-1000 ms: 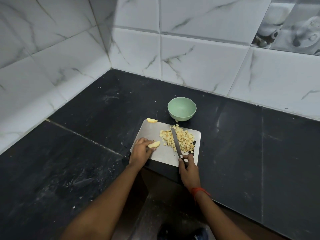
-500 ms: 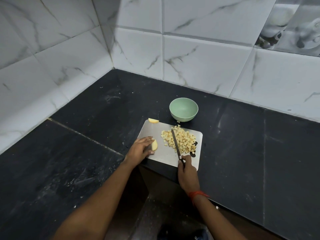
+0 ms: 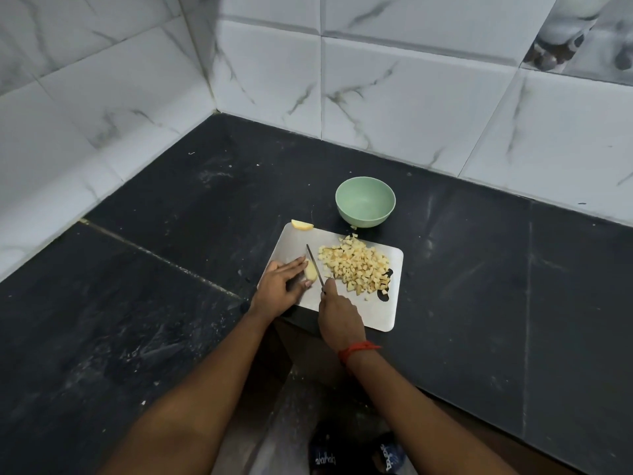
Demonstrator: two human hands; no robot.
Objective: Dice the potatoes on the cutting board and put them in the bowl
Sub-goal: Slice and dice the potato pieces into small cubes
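A steel cutting board [image 3: 373, 313] lies at the front edge of the black counter. A heap of diced potato [image 3: 358, 266] covers its right half. My left hand [image 3: 281, 286] holds a pale potato wedge [image 3: 311, 271] down on the board's left side. My right hand [image 3: 337, 313] grips the handle of a knife [image 3: 314, 264], whose blade lies right beside the wedge, between it and the heap. Another potato wedge [image 3: 302, 225] sits at the board's far left corner. The empty green bowl [image 3: 365, 201] stands just behind the board.
White marble-look tiled walls [image 3: 394, 80] close the counter at the back and left, meeting in a corner. The dark counter [image 3: 154, 269] stretches wide on both sides of the board. Below its front edge I see my sandalled feet [image 3: 356, 457].
My right hand has brought the knife left, off the diced heap, to the wedge. My left hand has turned the wedge and now holds it against the board.
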